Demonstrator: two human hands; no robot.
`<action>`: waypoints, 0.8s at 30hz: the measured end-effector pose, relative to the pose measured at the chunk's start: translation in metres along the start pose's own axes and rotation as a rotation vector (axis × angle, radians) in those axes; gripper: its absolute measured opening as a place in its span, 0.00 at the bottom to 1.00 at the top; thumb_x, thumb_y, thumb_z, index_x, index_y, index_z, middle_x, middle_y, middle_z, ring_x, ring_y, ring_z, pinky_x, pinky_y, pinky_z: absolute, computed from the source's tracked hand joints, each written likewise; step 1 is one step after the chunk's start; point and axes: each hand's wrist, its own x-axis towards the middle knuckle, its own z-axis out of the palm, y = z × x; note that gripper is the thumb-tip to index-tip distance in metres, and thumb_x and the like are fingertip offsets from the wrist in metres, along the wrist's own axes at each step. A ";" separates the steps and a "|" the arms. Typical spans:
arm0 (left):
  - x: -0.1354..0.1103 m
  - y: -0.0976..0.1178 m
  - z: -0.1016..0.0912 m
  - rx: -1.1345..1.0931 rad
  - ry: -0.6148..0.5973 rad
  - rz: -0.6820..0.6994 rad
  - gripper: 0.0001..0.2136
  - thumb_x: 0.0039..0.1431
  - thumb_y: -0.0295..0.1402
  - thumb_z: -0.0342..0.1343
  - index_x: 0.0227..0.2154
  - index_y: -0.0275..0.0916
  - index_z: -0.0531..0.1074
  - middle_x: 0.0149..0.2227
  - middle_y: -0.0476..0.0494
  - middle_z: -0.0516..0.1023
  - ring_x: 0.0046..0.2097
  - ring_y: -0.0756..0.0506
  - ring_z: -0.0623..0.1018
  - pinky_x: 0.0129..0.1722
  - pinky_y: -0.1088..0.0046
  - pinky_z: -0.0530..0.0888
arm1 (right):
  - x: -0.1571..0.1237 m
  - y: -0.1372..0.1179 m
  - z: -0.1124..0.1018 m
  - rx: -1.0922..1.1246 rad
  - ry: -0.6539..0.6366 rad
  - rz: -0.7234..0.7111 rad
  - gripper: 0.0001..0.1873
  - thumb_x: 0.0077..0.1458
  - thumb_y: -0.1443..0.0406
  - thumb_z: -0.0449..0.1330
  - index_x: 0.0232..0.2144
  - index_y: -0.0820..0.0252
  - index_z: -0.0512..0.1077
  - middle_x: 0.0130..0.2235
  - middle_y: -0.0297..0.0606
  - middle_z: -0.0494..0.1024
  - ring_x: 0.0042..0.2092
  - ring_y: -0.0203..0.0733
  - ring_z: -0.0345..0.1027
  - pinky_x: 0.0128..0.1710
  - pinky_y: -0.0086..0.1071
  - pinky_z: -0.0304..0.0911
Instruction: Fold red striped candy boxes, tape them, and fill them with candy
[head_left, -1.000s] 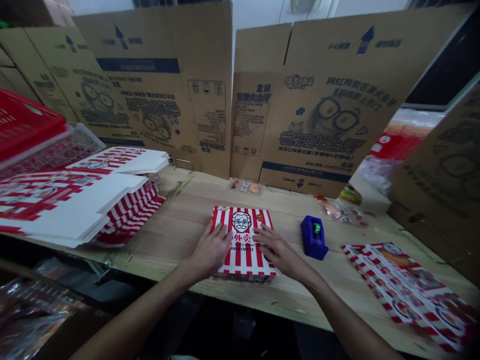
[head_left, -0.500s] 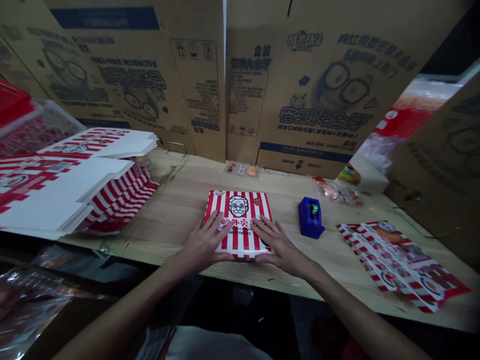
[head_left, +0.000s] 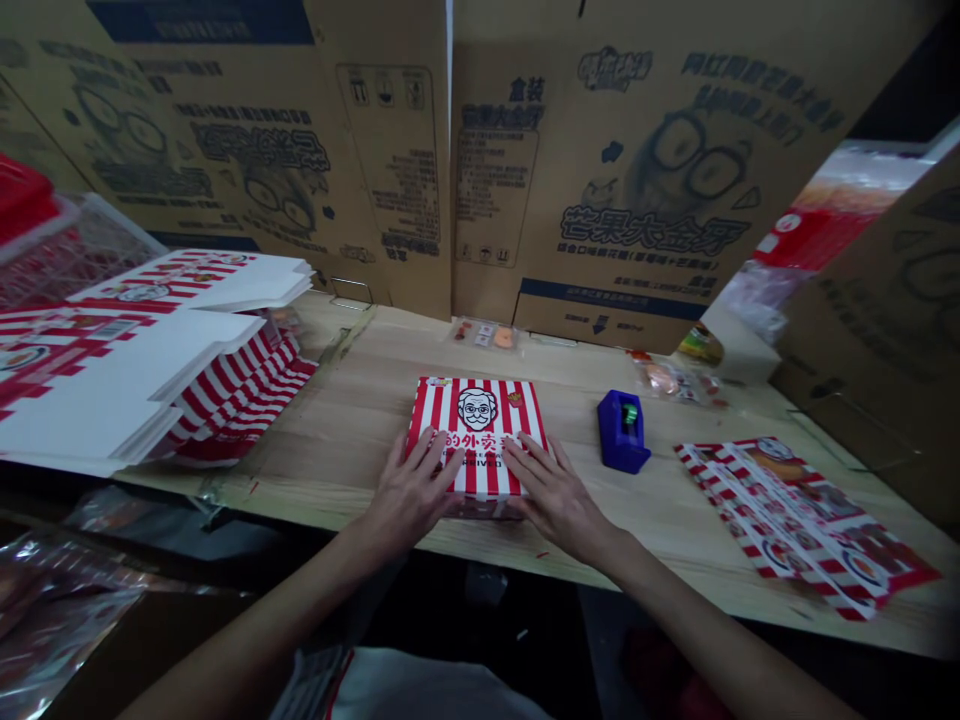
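Observation:
A red-and-white striped takeaway box [head_left: 476, 420] lies closed in the middle of the wooden table [head_left: 337, 420], printed with a bespectacled cartoon face and Chinese lettering. My left hand [head_left: 412, 490] rests flat on the lid's near left corner with its fingers spread. My right hand [head_left: 555, 495] lies the same way on the near right corner. Neither hand grips the box, and together they hide part of the printed lettering. A blue tape dispenser [head_left: 622, 432] sits to the right of the box, beyond my right hand.
Stacked flat striped box blanks [head_left: 142, 380] fill the table's left side, with a red basket [head_left: 22, 195] behind them. Printed red-and-white sheets [head_left: 795, 525] lie at right. Small snack packets [head_left: 484, 335] and upright cardboard sheets [head_left: 600, 180] stand along the back.
The view has swung slightly and settled lower on the table. Both hands have slid toward the box's near edge. The box stays in the same spot beside the dispenser.

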 end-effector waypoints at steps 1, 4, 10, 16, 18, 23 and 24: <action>0.000 0.000 0.000 0.024 0.007 0.012 0.23 0.59 0.40 0.55 0.57 0.44 0.66 0.63 0.33 0.62 0.66 0.28 0.56 0.63 0.40 0.43 | 0.001 -0.002 0.000 -0.021 0.005 -0.004 0.29 0.62 0.59 0.53 0.64 0.57 0.56 0.64 0.44 0.60 0.66 0.56 0.49 0.64 0.59 0.43; -0.001 0.001 0.001 0.156 0.031 0.048 0.24 0.59 0.41 0.56 0.58 0.44 0.66 0.62 0.32 0.64 0.64 0.29 0.59 0.62 0.41 0.51 | 0.006 -0.008 0.006 -0.094 0.081 -0.003 0.31 0.60 0.53 0.56 0.60 0.64 0.63 0.61 0.49 0.65 0.63 0.59 0.56 0.62 0.57 0.52; -0.005 0.001 -0.003 0.408 0.061 0.189 0.23 0.63 0.36 0.52 0.60 0.36 0.62 0.62 0.30 0.64 0.65 0.31 0.59 0.60 0.44 0.59 | 0.004 -0.008 0.021 -0.205 0.305 -0.107 0.27 0.61 0.60 0.57 0.59 0.68 0.63 0.59 0.52 0.67 0.63 0.59 0.55 0.59 0.54 0.59; -0.007 -0.024 -0.015 0.364 0.088 0.411 0.22 0.65 0.32 0.49 0.60 0.33 0.59 0.59 0.33 0.69 0.63 0.39 0.64 0.60 0.54 0.65 | -0.005 0.012 0.007 0.021 0.176 -0.251 0.28 0.64 0.66 0.53 0.64 0.60 0.54 0.61 0.47 0.66 0.65 0.45 0.54 0.61 0.49 0.58; -0.005 -0.032 -0.015 0.339 0.131 0.437 0.20 0.65 0.33 0.50 0.59 0.35 0.61 0.57 0.35 0.71 0.62 0.41 0.66 0.59 0.56 0.66 | -0.006 0.015 0.006 0.083 0.197 -0.243 0.28 0.64 0.65 0.54 0.64 0.57 0.54 0.60 0.46 0.67 0.64 0.45 0.55 0.61 0.49 0.58; 0.001 -0.035 -0.018 0.276 0.161 0.474 0.17 0.65 0.34 0.51 0.55 0.37 0.67 0.53 0.38 0.75 0.59 0.42 0.71 0.55 0.58 0.69 | -0.004 0.018 0.004 0.207 0.189 -0.233 0.27 0.63 0.66 0.54 0.63 0.55 0.56 0.59 0.46 0.69 0.62 0.46 0.59 0.61 0.51 0.57; 0.002 -0.034 -0.020 0.267 0.144 0.470 0.17 0.65 0.33 0.51 0.55 0.37 0.67 0.53 0.38 0.76 0.58 0.42 0.72 0.54 0.58 0.70 | -0.003 0.019 0.002 0.231 0.166 -0.225 0.27 0.63 0.66 0.54 0.63 0.55 0.57 0.59 0.45 0.68 0.62 0.46 0.59 0.61 0.51 0.57</action>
